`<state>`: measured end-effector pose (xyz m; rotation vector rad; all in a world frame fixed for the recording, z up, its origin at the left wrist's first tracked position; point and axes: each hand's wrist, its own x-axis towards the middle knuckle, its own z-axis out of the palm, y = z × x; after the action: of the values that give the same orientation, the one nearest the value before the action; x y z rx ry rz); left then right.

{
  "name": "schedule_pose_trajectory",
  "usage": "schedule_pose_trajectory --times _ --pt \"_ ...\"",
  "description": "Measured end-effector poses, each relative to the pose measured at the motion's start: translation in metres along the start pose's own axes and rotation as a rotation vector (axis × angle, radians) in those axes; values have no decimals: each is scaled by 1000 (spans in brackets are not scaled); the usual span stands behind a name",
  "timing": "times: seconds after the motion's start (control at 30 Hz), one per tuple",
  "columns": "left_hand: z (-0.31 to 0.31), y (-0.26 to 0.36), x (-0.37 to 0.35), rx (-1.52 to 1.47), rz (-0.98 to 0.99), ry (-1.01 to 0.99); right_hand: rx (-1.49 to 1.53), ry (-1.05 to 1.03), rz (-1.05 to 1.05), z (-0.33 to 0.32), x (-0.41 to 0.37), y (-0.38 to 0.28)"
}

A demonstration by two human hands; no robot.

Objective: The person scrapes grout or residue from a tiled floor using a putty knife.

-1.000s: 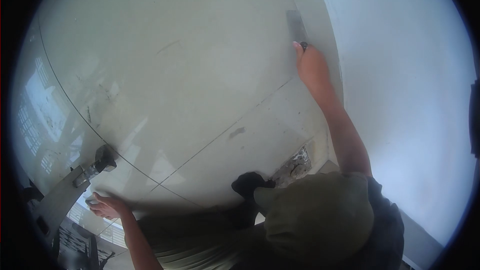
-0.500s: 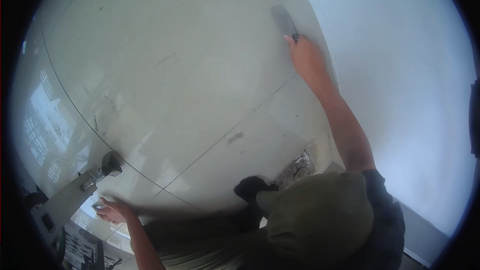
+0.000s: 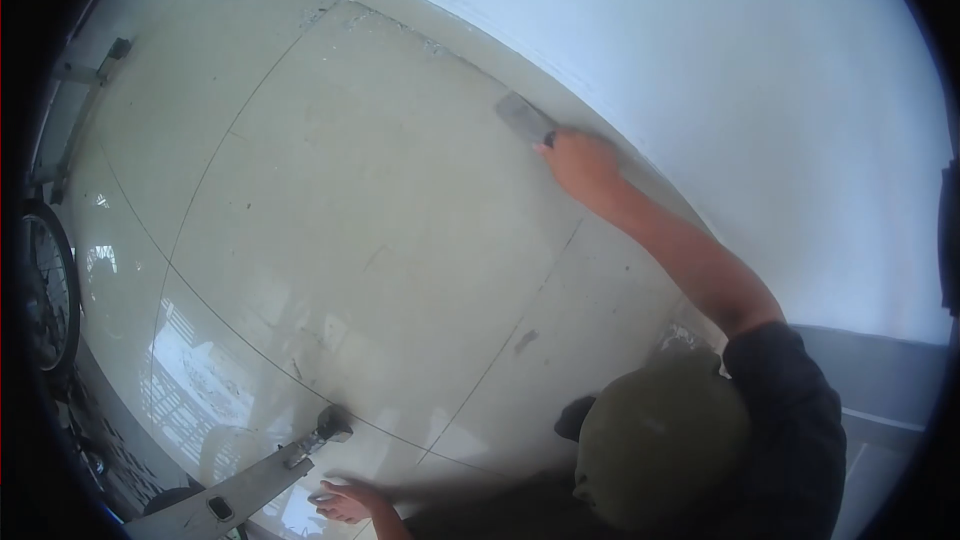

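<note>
Plainly the right hand (image 3: 582, 165) is closed around the handle of a scraper (image 3: 522, 118), whose blade lies on the floor (image 3: 400, 240) just where the tile meets the white wall (image 3: 750, 90). The left hand (image 3: 345, 502) rests on the tile beside the foot of a metal leg (image 3: 325, 432); whether it lies open or covers something I cannot tell. This looks like scraping along the wall edge. It is best to keep the blade low and nearly flat and push in short strokes parallel to the wall. Leaning on the left hand should stop the blade's corner gouging the paint.

Glossy tiled floor (image 3: 380, 240), scraper (image 3: 522, 118), metal bar (image 3: 240, 488)
</note>
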<state>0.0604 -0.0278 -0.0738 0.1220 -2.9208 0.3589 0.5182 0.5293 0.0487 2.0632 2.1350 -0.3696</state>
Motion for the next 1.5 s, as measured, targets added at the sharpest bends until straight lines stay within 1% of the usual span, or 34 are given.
schedule_pose_trajectory --times 0.03,0.07,0.13,0.17,0.2,0.23,0.27,0.33,0.37,0.47,0.53,0.57,0.63,0.67,0.73,0.77,0.8,0.83,0.9,1.0,1.07,1.1,1.13,1.17,1.2,1.23,1.3,1.33,1.4,1.43,1.5 --pt "-2 1 0 -1 -36 -49 0 -46 -58 -6 9 -9" --pt "-1 4 -1 -6 -30 -41 8 -42 -52 -12 6 -4" --pt "-3 2 5 -24 -51 -73 35 26 -21 -19 -5 3" --pt "1 4 2 -39 -63 -79 30 41 -32 -24 3 0" --pt "4 8 -2 -41 -48 -27 23 56 -39 -30 13 -2" --pt "2 4 -1 -24 -15 31 22 49 -29 -28 13 -2" --pt "0 -3 0 -7 0 33 25 29 -16 -22 9 -3" --pt "-13 10 -3 24 -46 -56 0 -5 -40 -31 34 -22" --pt "-15 8 -3 26 -40 -45 -22 -29 -66 -34 40 -29" --pt "-10 8 2 -12 -57 -55 -5 10 -9 -6 5 -14" --pt "0 2 -3 -19 -2 33 -17 33 -59 -15 29 -25" --pt "2 -4 0 3 3 31 -2 39 -70 -14 34 -28" --pt "0 -2 5 14 -40 -84 11 7 -95 -15 57 -47" --pt "-5 3 5 15 -37 -75 23 3 -112 -19 62 -55" --pt "-18 13 -4 -30 -47 -45 17 7 -111 -16 36 -44" --pt "-13 9 -4 -64 -40 -21 10 59 -87 -2 26 -32" --pt "-10 9 -10 -57 -65 -39 -4 107 -70 5 26 -26" --pt "-11 9 -10 -73 -58 -59 -16 95 -83 1 39 -34" --pt "-9 0 0 -106 -23 -58 -4 -73 -98 -7 64 -52" --pt "-11 5 1 -72 -55 -67 71 -37 -64 -21 39 -49" --pt "-19 15 -10 -80 -72 -63 20 13 -86 -5 37 -32" --pt "-21 16 -12 -100 -50 -62 -27 44 -85 3 36 -21" --pt "-23 11 -8 -107 -10 -55 -31 25 -75 3 41 -30" --pt "-8 0 0 -99 -16 -46 -17 -53 -81 4 57 -49" --pt "-6 2 -5 -100 -12 -42 0 -112 -94 -1 69 -60" --pt "-7 5 -6 -87 -29 -40 8 -110 -87 -8 65 -56" --pt "1 -2 7 -60 -46 -54 47 -11 -85 -17 47 -46" --pt "-2 1 5 -71 -66 -60 40 2 -104 -16 48 -43" --pt "-8 3 -1 -43 -16 -38 15 68 -126 -1 49 -29" --pt "-7 2 0 -54 -31 -45 11 46 -117 -7 55 -41" --pt "-10 2 0 -32 -33 -55 27 -104 -82 -33 86 -83"
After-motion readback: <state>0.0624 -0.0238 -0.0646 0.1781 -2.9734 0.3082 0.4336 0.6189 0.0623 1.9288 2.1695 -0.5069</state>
